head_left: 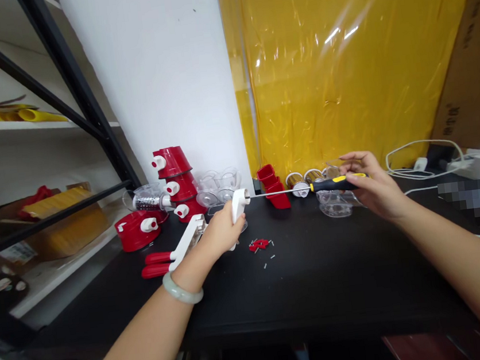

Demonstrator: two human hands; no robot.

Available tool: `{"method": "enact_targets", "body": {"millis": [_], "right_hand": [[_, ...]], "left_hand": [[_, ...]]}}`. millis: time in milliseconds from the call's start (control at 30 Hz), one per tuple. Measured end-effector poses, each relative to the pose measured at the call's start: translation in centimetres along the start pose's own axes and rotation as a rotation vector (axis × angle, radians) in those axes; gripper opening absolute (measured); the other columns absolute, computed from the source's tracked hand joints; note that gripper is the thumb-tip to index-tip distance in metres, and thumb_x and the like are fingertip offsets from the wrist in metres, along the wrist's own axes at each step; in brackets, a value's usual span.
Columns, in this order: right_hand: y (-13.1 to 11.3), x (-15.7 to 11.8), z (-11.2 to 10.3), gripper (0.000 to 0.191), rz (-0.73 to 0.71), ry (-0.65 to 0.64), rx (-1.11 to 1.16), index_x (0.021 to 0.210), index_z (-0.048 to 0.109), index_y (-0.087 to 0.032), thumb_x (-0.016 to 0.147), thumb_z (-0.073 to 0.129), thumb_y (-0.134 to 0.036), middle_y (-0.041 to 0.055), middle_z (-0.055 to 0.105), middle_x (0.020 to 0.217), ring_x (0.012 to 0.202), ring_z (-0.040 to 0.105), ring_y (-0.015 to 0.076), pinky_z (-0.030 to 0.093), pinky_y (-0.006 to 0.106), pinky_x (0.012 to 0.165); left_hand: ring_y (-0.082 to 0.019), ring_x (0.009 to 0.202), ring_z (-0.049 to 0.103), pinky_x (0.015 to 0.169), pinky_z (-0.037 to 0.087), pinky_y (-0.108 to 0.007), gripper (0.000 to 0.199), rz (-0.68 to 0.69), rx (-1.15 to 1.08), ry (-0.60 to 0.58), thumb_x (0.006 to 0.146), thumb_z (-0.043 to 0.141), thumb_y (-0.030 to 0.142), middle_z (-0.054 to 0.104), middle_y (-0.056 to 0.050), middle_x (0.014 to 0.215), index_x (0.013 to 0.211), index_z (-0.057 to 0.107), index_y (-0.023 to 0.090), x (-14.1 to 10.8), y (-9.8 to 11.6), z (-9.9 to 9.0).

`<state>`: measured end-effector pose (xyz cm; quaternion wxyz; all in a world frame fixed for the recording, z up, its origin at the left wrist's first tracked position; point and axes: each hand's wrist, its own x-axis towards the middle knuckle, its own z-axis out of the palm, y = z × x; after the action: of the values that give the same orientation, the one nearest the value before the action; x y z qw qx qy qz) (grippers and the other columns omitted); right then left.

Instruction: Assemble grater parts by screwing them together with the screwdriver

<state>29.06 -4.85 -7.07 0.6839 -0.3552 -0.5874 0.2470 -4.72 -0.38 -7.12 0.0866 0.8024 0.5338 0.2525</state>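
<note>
My left hand [222, 229] grips a white plastic part [239, 203] above the black table. In my right hand [368, 180] is a black and yellow screwdriver [331, 184], held level with its long shaft pointing left. The shaft's tip meets the round end of the white part; whether it touches a screw inside is hidden. Below them on the table lies a small pile of red pieces [259, 245], with several loose screws [272, 256] around it. White handles with red grips [158, 264] lie beside my left forearm.
Red housings [180, 185] stand stacked at the back left, another red housing [137, 231] beside them. Clear cups [218, 185], red chutes [273, 186] and metal drums [297, 184] line the back. A black shelf frame [76, 77] rises left; white cables [422, 147] lie right.
</note>
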Motion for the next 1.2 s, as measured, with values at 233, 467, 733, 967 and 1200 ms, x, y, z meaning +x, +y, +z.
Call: {"method": "enact_targets", "body": {"millis": [233, 467, 733, 967, 1200], "right_hand": [[0.00, -0.01, 0.26, 0.036, 0.174, 0.119, -0.239, 0.099, 0.057, -0.028, 0.084, 0.055, -0.061, -0.0049, 0.040, 0.057, 0.038, 0.034, 0.0102, 0.028, 0.026, 0.035], [-0.48, 0.25, 0.07, 0.044, 0.081, 0.017, 0.237, 0.091, 0.054, -0.028, 0.056, 0.079, -0.021, -0.0013, 0.054, 0.094, 0.080, 0.056, 0.0132, 0.049, 0.025, 0.067], [0.13, 0.32, -0.16, 0.034, 0.117, 0.079, -0.256, 0.091, 0.059, -0.026, 0.083, 0.057, -0.059, -0.0019, 0.049, 0.059, 0.040, 0.040, 0.0117, 0.032, 0.026, 0.035], [0.01, 0.36, -0.27, 0.047, 0.010, 0.003, 0.018, 0.101, 0.056, -0.032, 0.062, 0.081, -0.039, 0.0008, 0.060, 0.092, 0.079, 0.063, 0.0188, 0.055, 0.032, 0.062], [0.09, 0.22, -0.05, 0.034, 0.119, 0.035, -0.285, 0.094, 0.059, -0.028, 0.084, 0.056, -0.060, -0.0034, 0.047, 0.052, 0.038, 0.042, 0.0135, 0.033, 0.029, 0.037]], "left_hand": [[-0.021, 0.060, 0.064, 0.058, 0.041, -0.030, 0.030, 0.013, 0.005, 0.004, 0.090, 0.043, 0.042, 0.067, -0.005, 0.074, 0.108, 0.050, 0.019, -0.07, -0.05, 0.08], [-0.021, 0.060, 0.064, 0.058, 0.040, -0.030, 0.029, 0.037, 0.010, -0.006, 0.090, 0.043, 0.042, 0.067, -0.004, 0.073, 0.108, 0.050, 0.020, -0.12, -0.28, 0.24], [-0.021, 0.057, 0.063, 0.056, 0.040, -0.030, 0.027, 0.019, 0.009, 0.005, 0.090, 0.044, 0.040, 0.066, -0.004, 0.070, 0.106, 0.051, 0.019, -0.08, 0.16, 0.12], [-0.021, 0.059, 0.064, 0.057, 0.040, -0.030, 0.030, 0.033, -0.015, 0.027, 0.090, 0.044, 0.041, 0.067, -0.004, 0.071, 0.109, 0.051, 0.019, -0.05, -0.25, 0.27], [-0.022, 0.060, 0.065, 0.058, 0.043, -0.030, 0.031, 0.027, -0.026, 0.030, 0.089, 0.045, 0.040, 0.068, -0.006, 0.075, 0.110, 0.052, 0.018, 0.07, -0.29, 0.20]]}}
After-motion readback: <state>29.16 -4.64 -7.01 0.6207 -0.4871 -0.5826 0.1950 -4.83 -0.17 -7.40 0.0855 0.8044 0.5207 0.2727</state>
